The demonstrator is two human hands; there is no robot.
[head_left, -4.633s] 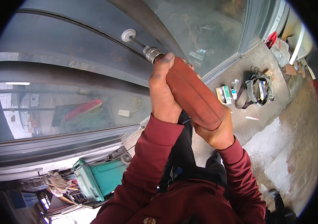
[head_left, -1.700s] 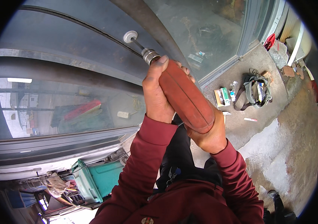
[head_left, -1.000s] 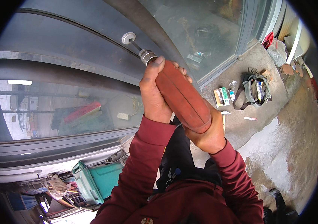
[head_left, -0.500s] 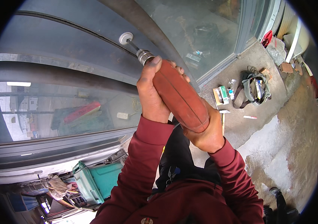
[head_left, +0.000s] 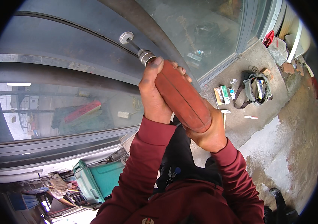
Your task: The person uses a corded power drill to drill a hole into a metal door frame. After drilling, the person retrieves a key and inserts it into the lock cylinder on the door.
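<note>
My left hand (head_left: 153, 95) wraps driver (head_left: 183, 97) near chuck; right hand (head_left: 207, 134) cups butt, fingers clenched; handle looks stiff, smooth, likely slippery; bit on washer (head_left: 126, 37).

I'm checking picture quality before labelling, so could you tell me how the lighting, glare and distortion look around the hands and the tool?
Head view: even daylight, no hard shadows; both hands, left and right, and the red-brown tool are sharp. The glass carries reflections and a bright streak. Fisheye bends the metal frame and blacks out the corners.

Tool's rear end (head_left: 200, 125) perhaps behind right hand (head_left: 207, 134)
</note>
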